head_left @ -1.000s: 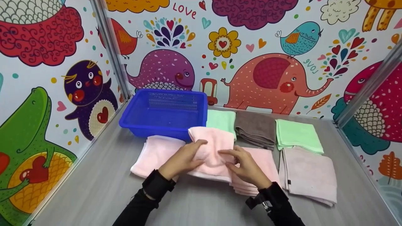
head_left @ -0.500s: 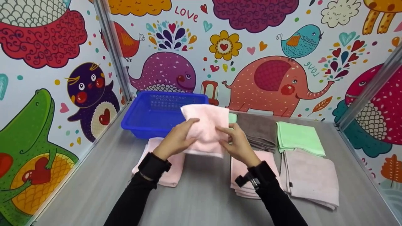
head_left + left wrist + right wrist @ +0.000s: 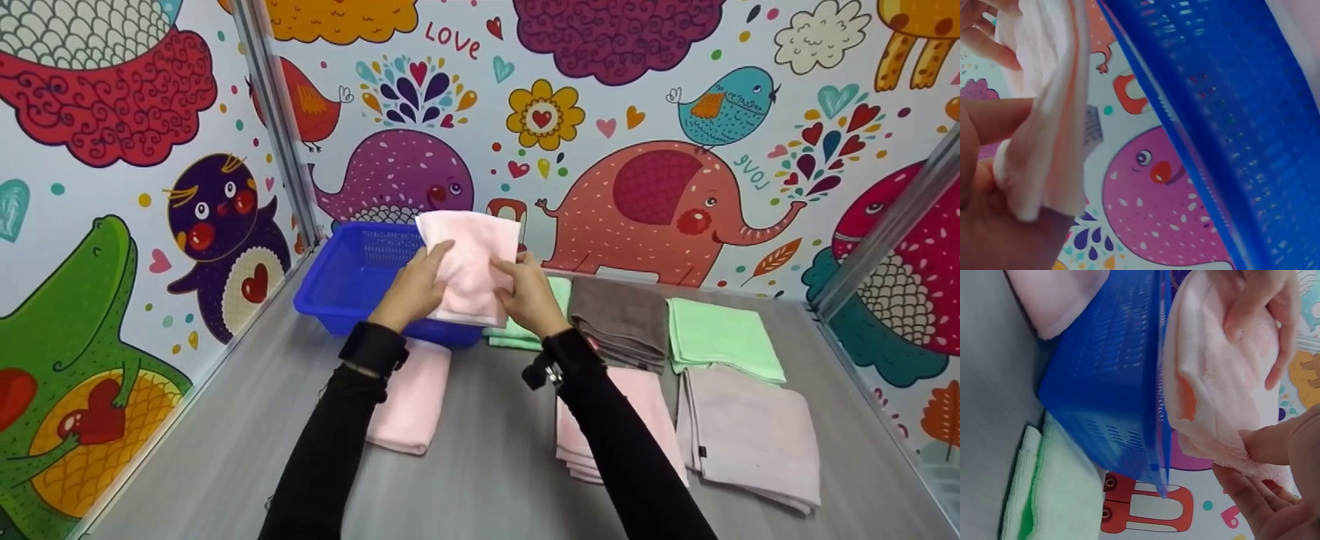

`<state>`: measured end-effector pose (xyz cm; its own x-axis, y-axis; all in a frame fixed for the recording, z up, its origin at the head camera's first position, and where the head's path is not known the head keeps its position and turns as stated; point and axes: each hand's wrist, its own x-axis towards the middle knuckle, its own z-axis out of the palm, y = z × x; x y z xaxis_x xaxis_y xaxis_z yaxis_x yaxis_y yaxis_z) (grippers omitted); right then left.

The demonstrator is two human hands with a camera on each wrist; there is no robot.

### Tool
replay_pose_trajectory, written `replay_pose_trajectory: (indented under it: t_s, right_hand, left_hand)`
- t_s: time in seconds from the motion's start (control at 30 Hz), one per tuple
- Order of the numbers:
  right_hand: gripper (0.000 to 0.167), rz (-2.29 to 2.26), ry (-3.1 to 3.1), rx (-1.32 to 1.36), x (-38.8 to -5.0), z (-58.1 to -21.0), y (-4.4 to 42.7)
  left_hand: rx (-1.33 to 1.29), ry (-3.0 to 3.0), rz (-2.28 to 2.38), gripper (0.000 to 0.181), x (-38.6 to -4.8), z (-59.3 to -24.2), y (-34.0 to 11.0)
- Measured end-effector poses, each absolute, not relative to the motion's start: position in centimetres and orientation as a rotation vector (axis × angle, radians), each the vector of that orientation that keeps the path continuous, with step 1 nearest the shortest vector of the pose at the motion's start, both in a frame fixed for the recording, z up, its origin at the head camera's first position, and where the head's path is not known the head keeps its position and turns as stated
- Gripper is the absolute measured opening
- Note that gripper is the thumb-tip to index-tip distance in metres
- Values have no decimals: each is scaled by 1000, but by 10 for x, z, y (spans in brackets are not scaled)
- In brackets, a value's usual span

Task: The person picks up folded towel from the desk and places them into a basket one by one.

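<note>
1. The held towel (image 3: 472,262), soft pale-pink terry folded into a roughly rectangular pad, was raised off the table, just above the basket's rim; whether it touched the rim could not be told. Its face was shallowly wrinkled, and the left-wrist view showed a small printed label (image 3: 1093,128) at its edge.
2. The left hand (image 3: 412,289) pinched one side of this pad, thumb on the near face and fingers behind.
3. The right hand (image 3: 532,296) pinched the opposite side between thumb and fingers, bunching the cloth.
4. The blue basket (image 3: 334,313), of plastic, was rectangular with flared walls, a protruding rim and rows of small perforations.
5. A folded pink towel (image 3: 416,405) lay flat before the basket, smooth-faced with rounded folds.
6. A mint towel (image 3: 517,334), partly hidden by the right hand, lay beside the basket; next came a brown towel (image 3: 622,319) with loosely layered folds and a green towel (image 3: 724,341), squarely folded.
7. Nearer the person lay a layered pink towel (image 3: 649,409), partly behind the right sleeve (image 3: 622,450), and a dusty-pink towel (image 3: 754,435) bearing a small dark tag (image 3: 703,451).
8. All rested on a grey table (image 3: 495,450) with a faintly streaked surface.
</note>
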<state>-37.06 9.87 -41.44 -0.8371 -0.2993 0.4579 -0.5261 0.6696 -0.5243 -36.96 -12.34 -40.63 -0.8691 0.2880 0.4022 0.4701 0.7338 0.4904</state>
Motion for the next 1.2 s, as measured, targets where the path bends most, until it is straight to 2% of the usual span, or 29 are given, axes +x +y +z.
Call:
replay_pose_trajectory:
  t_s: [0.27, 0.57, 0.67, 0.77, 0.97, 1.1, 1.2]
  right_hand:
    - [51, 861, -2619, 629, -399, -438, 79]
    - [30, 575, -2793, 697, -411, -452, 62]
    - [28, 543, -2866, 701, -414, -450, 58]
    - [27, 519, -2918, 679, -416, -447, 56]
    - [13, 363, -2915, 728, -415, -444, 50]
    - [23, 223, -2924, 761, -413, -444, 45]
    - [44, 37, -2985, 716, -413, -445, 43]
  left_hand:
    - [-444, -2670, -872, 40, -397, -432, -127]
    - [-269, -2836, -800, 50, -403, -455, -125]
    - [-242, -2909, -756, 52, -404, -454, -125]
    - [-217, -2946, -744, 49, -407, -452, -126]
    - [-117, -3025, -738, 38, -411, -449, -128]
    - [-42, -3118, -631, 29, -412, -449, -131]
    - [7, -3185, -509, 33, -411, -449, -133]
